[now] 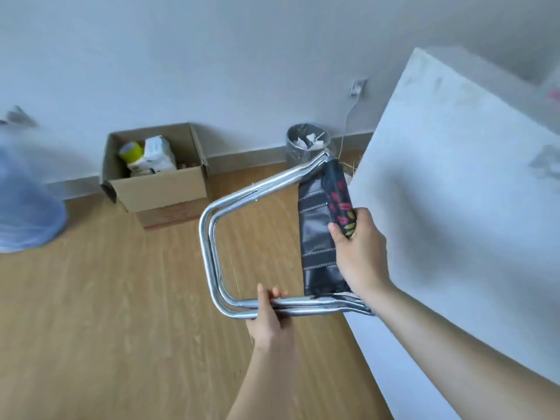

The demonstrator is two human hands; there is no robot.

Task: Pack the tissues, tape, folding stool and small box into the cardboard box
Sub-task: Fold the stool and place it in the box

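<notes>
I hold the folding stool [212,253] folded flat in the air over the wooden floor. Its chrome tube frame points left and its dark patterned fabric seat hangs at the right. My left hand [271,316] grips the lower chrome tubes. My right hand [357,247] clasps the fabric seat. The open cardboard box [160,187] stands on the floor by the far wall, well beyond the stool. Inside it I see a yellow-green roll of tape [131,151] and white tissue packs [157,154]. I cannot make out the small box.
A white table [454,177] fills the right side, close to my right arm. A lined waste bin [307,144] stands by the wall right of the box. A blue water bottle [24,201] sits at the far left. A charger cable [348,113] hangs from the wall.
</notes>
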